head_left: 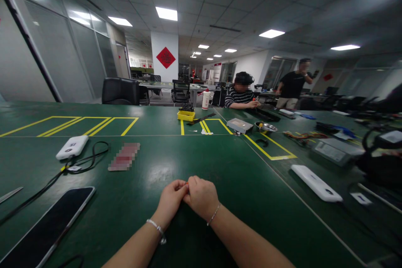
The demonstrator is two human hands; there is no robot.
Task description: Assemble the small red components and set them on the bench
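My left hand and my right hand meet above the green table, close in front of me. Both are closed, fingertips pressed together. A speck of something orange-red shows between them; the fingers cover the rest, so its kind cannot be told. To the left, apart from my hands, lies a flat reddish, blurred-out rectangle. A large dark-screened phone rests at the lower left.
A white power bank with a black cable lies left; another white power bank lies right. Farther back are a yellow tray, a metal box and a metal bowl. A seated person works across the table.
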